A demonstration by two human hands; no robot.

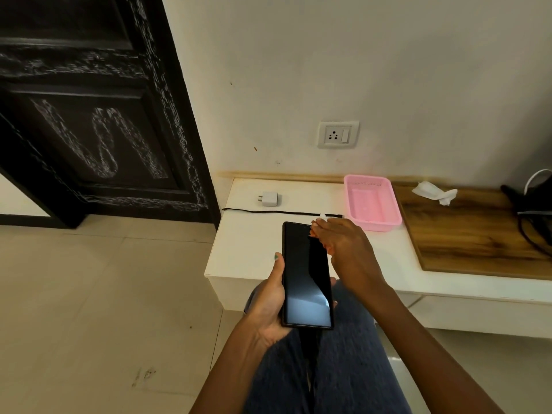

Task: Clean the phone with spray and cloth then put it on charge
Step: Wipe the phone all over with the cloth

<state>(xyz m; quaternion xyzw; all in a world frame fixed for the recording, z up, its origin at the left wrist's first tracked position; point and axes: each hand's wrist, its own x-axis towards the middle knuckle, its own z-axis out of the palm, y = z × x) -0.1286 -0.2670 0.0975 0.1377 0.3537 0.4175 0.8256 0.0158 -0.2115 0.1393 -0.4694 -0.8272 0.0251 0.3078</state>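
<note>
My left hand [268,297] grips a black phone [306,276] by its long edges, screen up and dark, above my lap. My right hand [343,249] is curled beside the phone's top right corner around a small spray bottle [322,216], of which only the white top shows above the fingers. A crumpled white cloth [434,192] lies on the wooden board [478,234] to the right. A white charger plug [268,199] and a black cable [280,212] lie on the white ledge [239,249]. An unused wall socket [337,135] is above the ledge.
An empty pink plastic basket [372,201] stands on the ledge just beyond my right hand. A black bag with cords [537,210] sits at the far right. A dark carved door [89,115] fills the left, above a tiled floor.
</note>
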